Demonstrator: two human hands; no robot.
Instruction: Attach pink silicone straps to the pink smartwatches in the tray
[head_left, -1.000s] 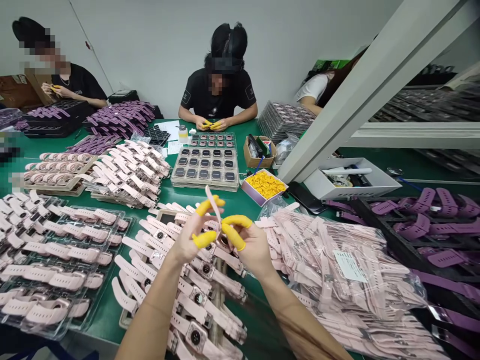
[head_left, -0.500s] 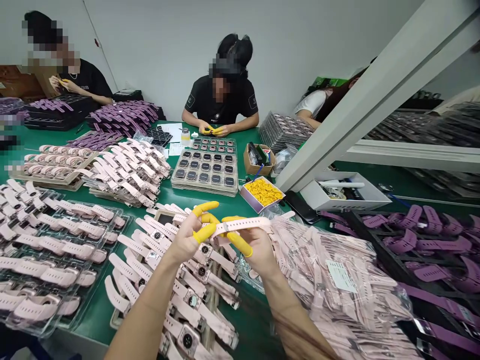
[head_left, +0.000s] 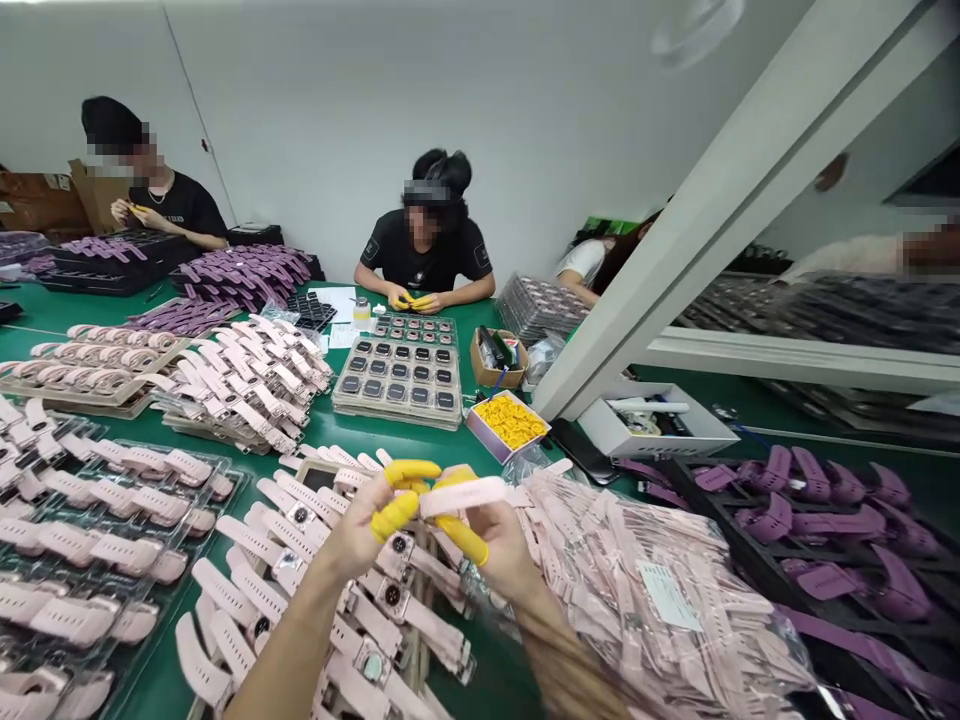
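Both my hands meet over the green table, with yellow covers on several fingertips. My right hand (head_left: pixel 491 530) is closed on a pale pink watch strap (head_left: pixel 469 495), which points to the right across its fingers. At the strap's left end, my left hand (head_left: pixel 375 515) has its covered fingers curled round it, touching it. Below the hands lie rows of pink-strapped watches (head_left: pixel 394 595) on trays. To the right is a heap of bagged pink straps (head_left: pixel 622 560) with a white label.
A box of yellow finger covers (head_left: pixel 510 425) stands beyond my hands, beside a tray of dark watch faces (head_left: pixel 397 385). Purple straps (head_left: pixel 847 525) lie at right, near a slanted white frame (head_left: pixel 697 210). A person (head_left: pixel 427 250) sits opposite; another (head_left: pixel 172 205) sits at far left.
The camera view has tilted up and shifted, so the table appears lower. The strap in my hands has turned, its holes no longer showing clearly, and my left fingers have drawn closer together.
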